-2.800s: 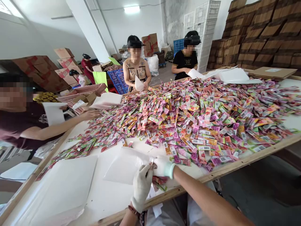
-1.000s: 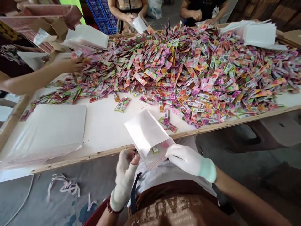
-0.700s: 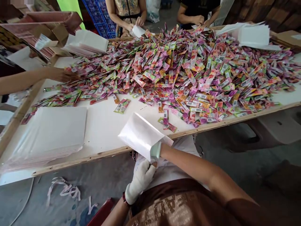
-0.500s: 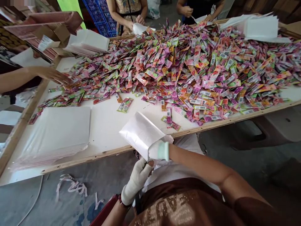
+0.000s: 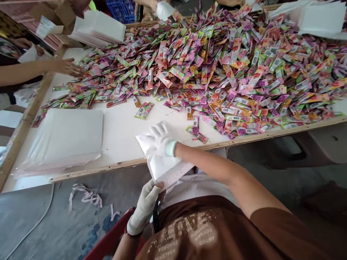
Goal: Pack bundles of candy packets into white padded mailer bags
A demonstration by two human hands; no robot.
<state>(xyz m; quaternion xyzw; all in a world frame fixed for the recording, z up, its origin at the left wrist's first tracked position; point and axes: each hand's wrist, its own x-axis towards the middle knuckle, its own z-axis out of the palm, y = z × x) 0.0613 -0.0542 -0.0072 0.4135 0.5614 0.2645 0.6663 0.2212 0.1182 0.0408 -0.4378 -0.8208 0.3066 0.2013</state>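
White bag | left hand: pinching corner | right hand: spread atop

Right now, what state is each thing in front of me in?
Bag: partly over the table, sealing unclear
Left hand: gloved, pinching the bag's near end
Right hand: gloved, spread on the bag
Packets: loose, heaped
Stacked bags: lying flat
Paper strips: loose on the floor

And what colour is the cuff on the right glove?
Pale mint green; the cuff shows best in the head view.
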